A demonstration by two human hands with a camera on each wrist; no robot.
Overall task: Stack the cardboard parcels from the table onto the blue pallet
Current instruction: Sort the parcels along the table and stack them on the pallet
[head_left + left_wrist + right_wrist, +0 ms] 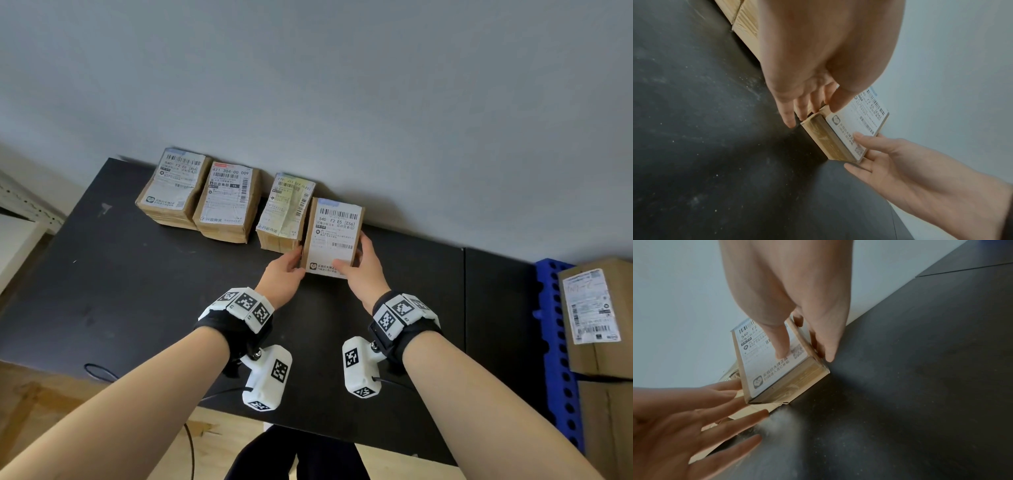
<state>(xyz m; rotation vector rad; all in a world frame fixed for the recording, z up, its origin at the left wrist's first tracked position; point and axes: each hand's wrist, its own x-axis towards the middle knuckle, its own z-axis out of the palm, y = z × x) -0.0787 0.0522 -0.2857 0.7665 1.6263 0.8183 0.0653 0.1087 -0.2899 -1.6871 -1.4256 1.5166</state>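
A small cardboard parcel (334,233) with a white shipping label is at the right end of a row along the wall on the black table (154,291). My right hand (352,257) grips its right edge, thumb on the label and fingers down the side and beneath. My left hand (294,260) lies against its left side with straight, spread fingers. In the right wrist view the parcel (764,366) sits tilted, with shadow under its near end. The blue pallet (551,308) stands off the table's right end.
Three more labelled parcels stand against the wall at left (174,188), middle (227,202) and close beside the held one (284,212). A larger cardboard box (596,308) sits on the pallet. A white shelf (17,240) is at the far left.
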